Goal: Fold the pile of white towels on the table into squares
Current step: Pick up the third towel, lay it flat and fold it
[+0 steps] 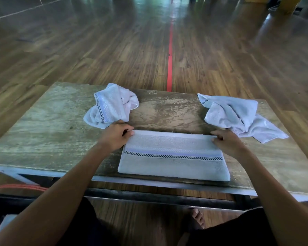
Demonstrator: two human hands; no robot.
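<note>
Left hand (114, 137) and right hand (228, 144) pinch far corners of folded towel (172, 157), long axis lying left-right.

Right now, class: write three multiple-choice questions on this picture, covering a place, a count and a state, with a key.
1. Where on the table is the folded towel? A) far left corner B) centre, near edge C) off the right side
2. How many towels are there? A) two B) three C) five
3. What are the left hand and right hand doing? A) pinching the folded towel's far corners B) resting in the lap C) waving
Key: 1 B, it lies by the near edge. 2 B, folded one plus left crumpled towel and right crumpled towel. 3 A, fingers curl on both corners.
</note>
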